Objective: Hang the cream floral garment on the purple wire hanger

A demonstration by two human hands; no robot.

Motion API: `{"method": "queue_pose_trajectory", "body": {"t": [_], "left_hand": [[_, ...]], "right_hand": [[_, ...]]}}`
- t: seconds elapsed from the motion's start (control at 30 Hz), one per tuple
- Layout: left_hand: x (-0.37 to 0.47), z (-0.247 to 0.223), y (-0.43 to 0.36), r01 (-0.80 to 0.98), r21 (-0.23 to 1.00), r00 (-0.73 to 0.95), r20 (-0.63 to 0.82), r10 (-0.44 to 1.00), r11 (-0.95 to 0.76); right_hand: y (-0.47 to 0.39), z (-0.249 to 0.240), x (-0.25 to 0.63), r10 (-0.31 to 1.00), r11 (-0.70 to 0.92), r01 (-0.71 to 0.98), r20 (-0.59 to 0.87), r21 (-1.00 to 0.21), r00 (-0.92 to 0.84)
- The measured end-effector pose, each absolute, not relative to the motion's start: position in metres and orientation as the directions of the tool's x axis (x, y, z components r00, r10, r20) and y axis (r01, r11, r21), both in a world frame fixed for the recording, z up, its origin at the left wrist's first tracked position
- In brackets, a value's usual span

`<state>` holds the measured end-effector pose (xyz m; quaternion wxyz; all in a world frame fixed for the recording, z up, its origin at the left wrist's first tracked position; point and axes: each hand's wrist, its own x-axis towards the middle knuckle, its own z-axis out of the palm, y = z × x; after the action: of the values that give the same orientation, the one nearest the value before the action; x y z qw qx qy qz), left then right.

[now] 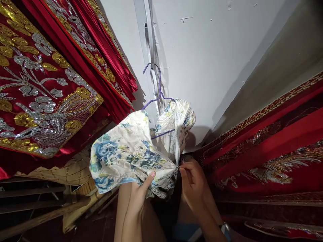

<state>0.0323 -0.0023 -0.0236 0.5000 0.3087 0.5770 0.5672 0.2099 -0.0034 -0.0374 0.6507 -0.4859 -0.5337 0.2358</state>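
A white garment with blue and green floral print [131, 144] hangs on a purple hanger [160, 84], its neckline open towards the wall. My left hand [141, 195] grips the lower front, thumb lying on top of the cloth and fingers hidden beneath it. At the garment's front edge, right of the left hand, my right hand [193, 179] is closed in a pinch. A tiny pale, thin thing shows between its fingertips and the cloth, too small to name. Below my right hand there is a watch [224, 228] on the wrist.
Red cloth with gold and silver embroidery [45, 84] hangs at the left. More red embroidered fabric [272, 164] fills the right side. The hanger hooks on a metal rail [151, 40] by a white wall [202, 60]. A wooden frame [73, 208] stands at lower left.
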Motion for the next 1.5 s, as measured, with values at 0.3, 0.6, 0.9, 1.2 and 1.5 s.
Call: {"method": "queue_pose_trajectory", "body": {"t": [0.3, 0.6, 0.9, 1.2, 1.5], "left_hand": [[0.041, -0.02, 0.0, 0.22, 0.925, -0.765, 0.361, 0.533, -0.311], [0.091, -0.038, -0.014, 0.252, 0.921, -0.301, 0.368, 0.88, -0.298], [0.074, -0.017, -0.002, 0.289, 0.897, -0.023, 0.357, 0.934, -0.335], [0.027, -0.03, 0.013, 0.435, 0.868, 0.03, 0.251, 0.967, -0.239], [0.036, 0.041, 0.044, 0.416, 0.773, -0.06, 0.548, 0.834, -0.479]], "right_hand": [[0.002, -0.022, 0.207, 0.806, 0.49, 0.199, 0.528, -0.849, 0.269], [-0.008, -0.01, 0.182, 0.841, 0.495, 0.207, 0.525, -0.844, 0.127], [0.063, 0.027, 0.217, 0.632, 0.623, 0.456, 0.752, -0.635, 0.185], [0.131, 0.107, 0.204, 0.445, 0.738, 0.527, 0.891, -0.422, 0.09], [0.107, 0.112, 0.202, 0.513, 0.726, 0.503, 0.856, -0.47, 0.06]]}}
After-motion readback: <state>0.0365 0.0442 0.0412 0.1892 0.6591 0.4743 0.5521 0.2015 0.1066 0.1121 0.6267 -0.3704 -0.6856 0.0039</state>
